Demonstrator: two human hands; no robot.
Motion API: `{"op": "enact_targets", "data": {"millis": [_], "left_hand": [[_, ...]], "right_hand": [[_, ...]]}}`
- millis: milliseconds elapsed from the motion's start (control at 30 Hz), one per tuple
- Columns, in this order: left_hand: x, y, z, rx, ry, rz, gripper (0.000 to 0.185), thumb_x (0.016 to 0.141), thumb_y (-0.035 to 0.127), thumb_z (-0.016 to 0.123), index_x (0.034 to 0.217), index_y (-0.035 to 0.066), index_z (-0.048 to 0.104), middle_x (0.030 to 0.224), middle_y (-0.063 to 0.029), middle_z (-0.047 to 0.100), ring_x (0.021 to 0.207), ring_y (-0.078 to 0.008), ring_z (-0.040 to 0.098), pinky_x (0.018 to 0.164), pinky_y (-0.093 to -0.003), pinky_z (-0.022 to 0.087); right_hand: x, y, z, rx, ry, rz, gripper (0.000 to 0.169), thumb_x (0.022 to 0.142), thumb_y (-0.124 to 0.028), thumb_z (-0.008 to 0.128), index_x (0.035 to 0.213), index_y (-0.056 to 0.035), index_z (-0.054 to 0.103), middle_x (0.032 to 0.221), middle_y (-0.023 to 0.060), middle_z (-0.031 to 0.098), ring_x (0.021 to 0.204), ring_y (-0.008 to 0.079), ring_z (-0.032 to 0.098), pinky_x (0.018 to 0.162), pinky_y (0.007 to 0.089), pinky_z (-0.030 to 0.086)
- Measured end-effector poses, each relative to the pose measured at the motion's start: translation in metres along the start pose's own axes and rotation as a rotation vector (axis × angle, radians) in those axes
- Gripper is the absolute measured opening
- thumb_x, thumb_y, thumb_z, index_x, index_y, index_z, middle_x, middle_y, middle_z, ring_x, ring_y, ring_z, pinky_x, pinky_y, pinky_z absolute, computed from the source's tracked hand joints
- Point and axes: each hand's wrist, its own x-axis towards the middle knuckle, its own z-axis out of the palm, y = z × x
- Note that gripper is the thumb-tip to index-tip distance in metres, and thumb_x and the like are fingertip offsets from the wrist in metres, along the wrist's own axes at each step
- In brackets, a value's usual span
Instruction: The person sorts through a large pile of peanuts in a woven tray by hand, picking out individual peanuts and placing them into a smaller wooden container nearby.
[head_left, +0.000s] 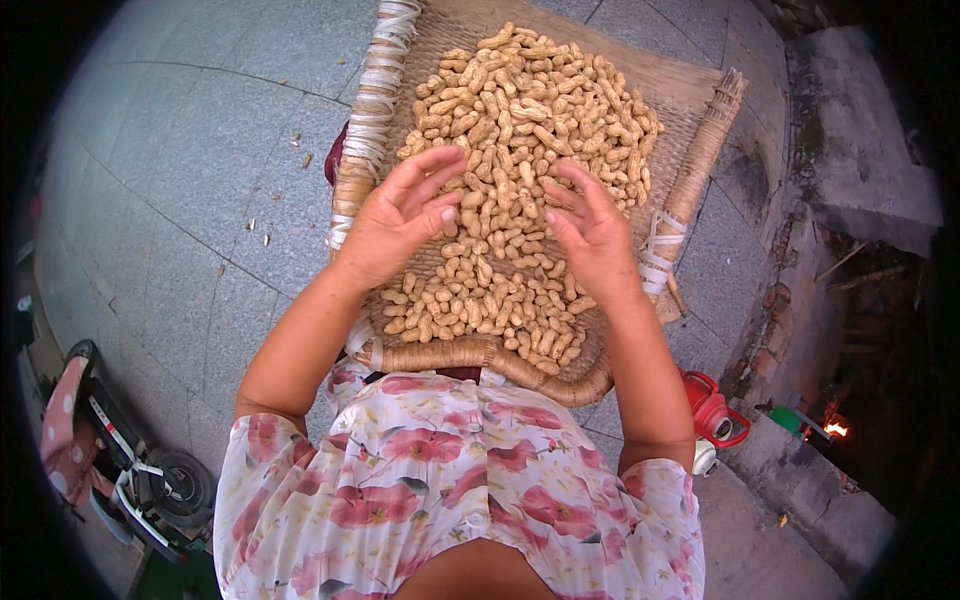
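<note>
Unshelled peanuts (525, 97) are heaped on a woven winnowing basket (682, 82) in front of my body. Toward me, a smaller spread of peanuts (480, 300) lies by the basket's near rim. My left hand (405, 217) is over the left side of the pile, its fingers curved and parted from the thumb. Across from it, my right hand (592, 225) has the same cupped shape on the right side. The palms face each other with peanuts between them, and I see nothing held in either hand. Whether the fingertips touch the peanuts is hard to tell.
Grey stone tiles (172, 187) surround the basket, with scattered shell bits on the left. A two-wheeled vehicle (142, 480) stands at lower left. Beside my right elbow is a red container (709, 412). Further right, a small fire (834, 429) burns in a dark recess behind a masonry ledge (817, 472).
</note>
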Motion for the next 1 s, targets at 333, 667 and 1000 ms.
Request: {"op": "enact_targets", "data": {"millis": [333,667,1000], "left_hand": [[-0.004,-0.005,-0.006,0.338,-0.063,-0.356,0.01,0.099,0.006,0.061,0.109,0.003,0.062,0.086,-0.0021,0.066,0.078,-0.0093,0.065,0.07,-0.0233,0.054],[-0.003,-0.003,-0.001,0.35,0.053,-0.263,0.035,0.096,-0.002,0.06,0.13,0.002,0.056,0.129,-0.0071,0.061,0.123,-0.0159,0.059,0.103,-0.0299,0.049],[-0.003,-0.009,-0.013,0.253,0.244,-0.064,0.026,0.099,0.0,0.056,0.124,0.002,0.058,0.124,-0.0077,0.064,0.114,-0.0141,0.062,0.09,-0.0279,0.052]], "right_hand": [[-0.014,0.006,-0.027,-0.367,-0.176,-0.067,0.024,0.092,-0.009,0.069,0.115,-0.0019,0.068,0.106,0.0132,0.07,0.086,0.0227,0.068,0.079,0.0328,0.055],[-0.004,0.014,-0.002,-0.233,-0.213,-0.011,0.045,0.094,-0.005,0.066,0.138,-0.0083,0.057,0.131,0.0151,0.062,0.112,0.024,0.065,0.096,0.0361,0.056],[-0.001,0.0,-0.004,-0.357,-0.092,-0.067,0.037,0.089,-0.002,0.069,0.126,-0.0025,0.062,0.113,0.0163,0.067,0.096,0.0245,0.069,0.083,0.0352,0.057]]}}
